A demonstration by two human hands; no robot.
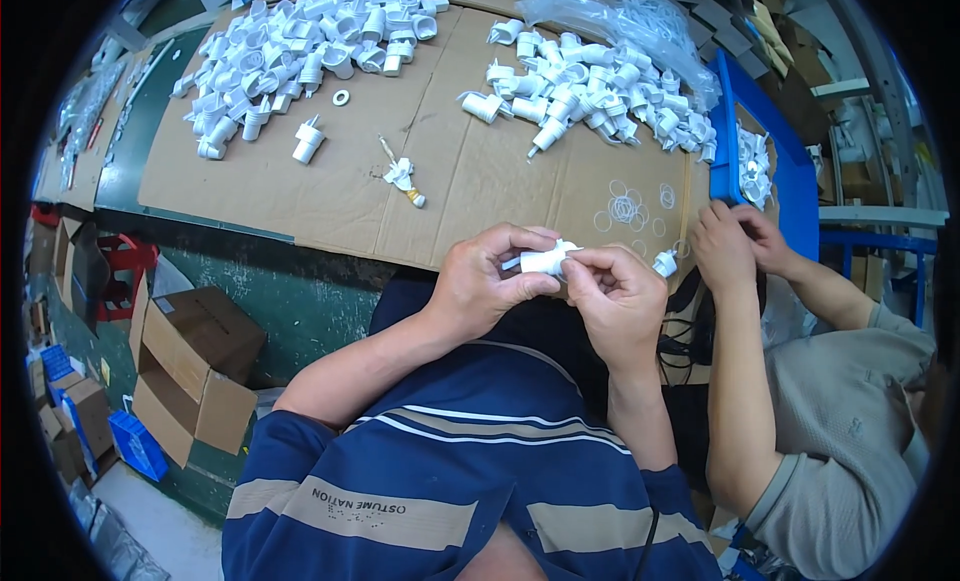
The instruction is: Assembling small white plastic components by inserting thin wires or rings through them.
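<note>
White plastic pump nozzle (545,262): held over the near edge of the cardboard sheet (330,181), which is spread on the tabletop (290,291). Left hand (485,281): fingers closed round the nozzle body from the left. Right hand (620,296): fingertips pinched on the nozzle's right end. Heap of white nozzles (300,46): lodged on the far left of the cardboard sheet. Second heap (590,91): lodged on its far right, partly under a clear plastic bag (610,16). Clear rings (625,206): scattered on the sheet's near right. Blue tray (790,171): set just right of the sheet. Co-worker's hands (735,246): joined at the sheet's right edge; their grasp cannot be told.
</note>
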